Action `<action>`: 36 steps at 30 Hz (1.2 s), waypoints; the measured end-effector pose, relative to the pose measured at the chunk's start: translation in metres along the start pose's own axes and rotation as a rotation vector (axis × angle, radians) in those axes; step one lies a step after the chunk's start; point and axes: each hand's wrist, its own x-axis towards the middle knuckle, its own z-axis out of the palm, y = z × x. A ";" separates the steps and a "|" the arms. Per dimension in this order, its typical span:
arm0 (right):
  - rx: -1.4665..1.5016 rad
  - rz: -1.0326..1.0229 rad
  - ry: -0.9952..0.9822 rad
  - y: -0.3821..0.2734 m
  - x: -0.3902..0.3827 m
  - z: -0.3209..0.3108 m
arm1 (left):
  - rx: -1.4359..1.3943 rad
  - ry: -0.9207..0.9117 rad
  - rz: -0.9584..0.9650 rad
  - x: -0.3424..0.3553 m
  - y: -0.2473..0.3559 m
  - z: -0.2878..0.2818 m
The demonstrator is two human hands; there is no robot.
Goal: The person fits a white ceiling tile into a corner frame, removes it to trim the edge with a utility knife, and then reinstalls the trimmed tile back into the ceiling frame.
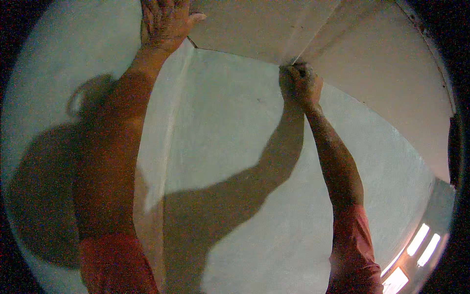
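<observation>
My left hand (165, 25) is raised at the top left, its fingers stretched out and the thumb apart, lying flat near the corner where the wall meets the ceiling. The fingertips run out of the picture. Over to the right, my right hand (308, 87) is closed up against the edge between the pale green wall (230, 122) and the beige ceiling (245, 27). What it grips, if anything, is hidden by the fingers. A thin pale line (317, 38) runs from beside that hand across the ceiling; I cannot tell whether it is a string or a seam.
A vertical wall corner (171, 132) runs down between my arms. Dark shadows of my head and arm (235, 191) fall across the walls. A short dark gap (192, 42) shows at the ceiling corner. Bright window openings (417, 239) lie at the lower right.
</observation>
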 end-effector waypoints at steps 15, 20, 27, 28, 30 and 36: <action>-0.126 -0.051 0.145 -0.022 0.019 -0.054 | 0.201 0.067 0.007 0.052 -0.021 -0.054; -0.233 -0.016 0.122 -0.025 -0.029 -0.095 | -0.049 -0.120 -0.162 0.047 0.012 -0.139; -0.136 -0.035 0.164 -0.081 -0.028 -0.147 | -0.129 0.203 0.174 0.075 -0.025 -0.139; -0.168 -0.025 0.152 -0.081 -0.030 -0.152 | -0.126 0.208 0.151 0.073 -0.019 -0.141; -0.180 0.009 0.114 -0.080 -0.034 -0.153 | -0.097 0.185 0.115 0.068 -0.016 -0.144; -0.078 -0.018 0.167 -0.099 -0.061 -0.149 | -0.043 0.093 0.119 0.049 -0.034 -0.137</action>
